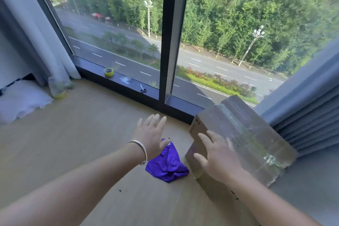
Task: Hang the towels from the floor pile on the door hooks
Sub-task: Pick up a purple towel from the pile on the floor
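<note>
Left hand: the left hand (149, 134) reaches forward over the floor, back of the hand up, fingers straight and spread apart, holding nothing.
Bracelet: a thin silver bracelet (142, 149) circles the left wrist.
Right hand: the right hand (219, 158) is also stretched forward, fingers apart and relaxed, empty; it appears in front of the cardboard box, and whether it touches the box cannot be told.
Towel: one purple towel (167, 164) lies crumpled on the floor between the two hands, its upper edge hidden under the left hand, its right side just beside the box.
Cardboard box: a brown cardboard box (244, 134), sealed with shiny clear tape, stands on the floor to the right of the towel, close to the window frame.
Floor: light wood floor (82, 143) with a few small dark specks near the arms.
Window: a tall window with a dark frame (172, 33) looks down on a road and trees.
Sill: a roll of yellow-green tape (108, 72) and a small pair of scissors (143, 89) sit apart on the low dark sill.
Curtains: grey curtains hang at the left (34, 38) and right (308, 108) edges.
Left corner: a white cloth (20, 100) lies bunched on the floor below the left curtain.
</note>
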Available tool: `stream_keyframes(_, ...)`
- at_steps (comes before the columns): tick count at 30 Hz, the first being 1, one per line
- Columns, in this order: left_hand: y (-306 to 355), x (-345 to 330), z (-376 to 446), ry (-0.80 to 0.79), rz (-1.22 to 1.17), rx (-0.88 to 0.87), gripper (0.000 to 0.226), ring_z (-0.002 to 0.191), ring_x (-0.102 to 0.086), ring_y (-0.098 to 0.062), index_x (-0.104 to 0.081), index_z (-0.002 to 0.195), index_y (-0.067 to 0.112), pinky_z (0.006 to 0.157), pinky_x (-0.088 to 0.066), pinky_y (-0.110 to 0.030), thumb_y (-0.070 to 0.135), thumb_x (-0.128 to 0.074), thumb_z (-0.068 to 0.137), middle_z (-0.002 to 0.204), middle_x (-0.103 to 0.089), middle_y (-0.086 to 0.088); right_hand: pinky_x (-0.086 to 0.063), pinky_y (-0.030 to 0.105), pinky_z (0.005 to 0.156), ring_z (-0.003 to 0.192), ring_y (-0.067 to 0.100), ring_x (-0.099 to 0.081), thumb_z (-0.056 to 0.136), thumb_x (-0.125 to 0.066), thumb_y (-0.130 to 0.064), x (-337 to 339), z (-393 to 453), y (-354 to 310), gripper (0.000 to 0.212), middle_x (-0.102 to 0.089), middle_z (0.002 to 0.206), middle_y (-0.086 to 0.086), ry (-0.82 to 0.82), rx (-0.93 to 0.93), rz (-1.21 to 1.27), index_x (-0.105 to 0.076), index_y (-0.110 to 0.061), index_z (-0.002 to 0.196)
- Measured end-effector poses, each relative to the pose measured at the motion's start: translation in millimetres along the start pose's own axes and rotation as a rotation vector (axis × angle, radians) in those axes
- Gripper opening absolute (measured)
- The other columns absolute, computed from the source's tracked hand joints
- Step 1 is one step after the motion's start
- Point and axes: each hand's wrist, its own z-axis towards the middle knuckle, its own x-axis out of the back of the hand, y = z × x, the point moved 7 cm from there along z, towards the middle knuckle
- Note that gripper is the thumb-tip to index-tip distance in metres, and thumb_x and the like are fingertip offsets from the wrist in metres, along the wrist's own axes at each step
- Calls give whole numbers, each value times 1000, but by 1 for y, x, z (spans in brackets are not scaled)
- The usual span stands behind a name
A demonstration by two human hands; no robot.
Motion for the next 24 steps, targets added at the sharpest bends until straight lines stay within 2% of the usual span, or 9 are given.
stream_keyframes(6,-43,-118,36,-173,-82,136,76,147,0,-20,4,152,22,118,-6,-44,59,-30,95,161,0,-4,-10,44,117,145,13,-14,91,-43,-57,-92,84,-2,67,-18,158,-2,-143,94,-62,-21,-33,149)
stream_keyframes(13,-70,-254,98,-230,-234,334,73,146,-7,-15,-2,153,22,117,-10,-38,57,-32,95,160,-9,1,-9,42,118,147,16,-8,92,-40,-55,-221,198,-3,66,-18,158,-1,-186,225,-97,-21,-30,150)
stream_keyframes(17,-75,-338,117,-233,-351,427,71,141,-22,-13,-13,152,23,111,-21,-30,54,-38,94,155,-23,5,-9,43,118,147,17,-7,92,-39,-54,-308,242,5,65,-19,158,-2,-245,280,-137,-22,-29,150)
stream_keyframes(24,-82,-515,147,-271,-534,536,55,131,-37,-12,-29,146,31,100,-35,-28,46,-42,95,144,-41,12,-17,41,115,145,18,-17,91,-44,-52,-492,310,39,64,-28,155,-2,-343,278,-213,-29,-27,147)
